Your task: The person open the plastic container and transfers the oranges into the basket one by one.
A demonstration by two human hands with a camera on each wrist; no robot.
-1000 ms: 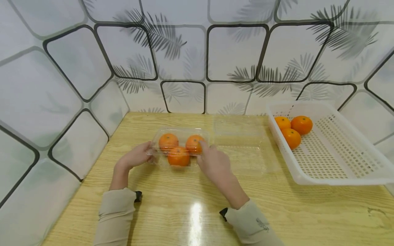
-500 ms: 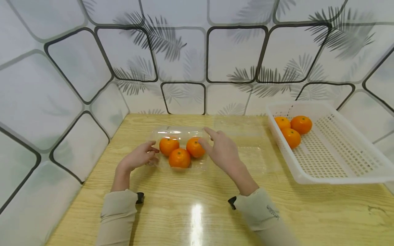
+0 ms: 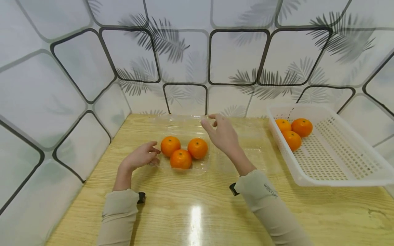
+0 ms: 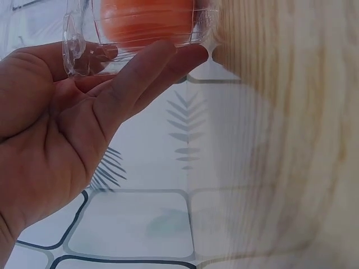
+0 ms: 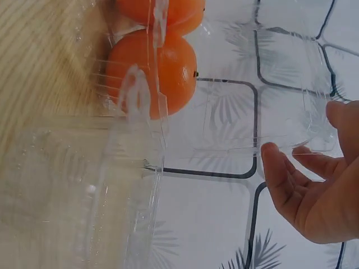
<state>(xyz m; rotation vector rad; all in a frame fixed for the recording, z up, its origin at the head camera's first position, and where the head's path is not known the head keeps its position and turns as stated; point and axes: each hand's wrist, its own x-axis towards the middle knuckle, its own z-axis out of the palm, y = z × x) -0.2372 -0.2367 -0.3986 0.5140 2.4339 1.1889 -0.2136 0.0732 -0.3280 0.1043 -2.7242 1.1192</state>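
Behind the right hand (image 3: pixel 224 135), blurred sleeve lettering (image 3: pixel 271 190).

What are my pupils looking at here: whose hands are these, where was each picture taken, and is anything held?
There is no robot: a person works with two bare hands. The wide picture comes from a camera on the person's head; the two close-ups come from cameras on the left and right wrists. On the pale wood-grain table sits a clear plastic box holding three round orange fruits, its clear lid open. To its right are a second clear plastic box and a white slotted plastic basket with three similar fruits. The left hand touches the first box's left end; the right hand is at the lid's edge. Neither clearly grips anything.
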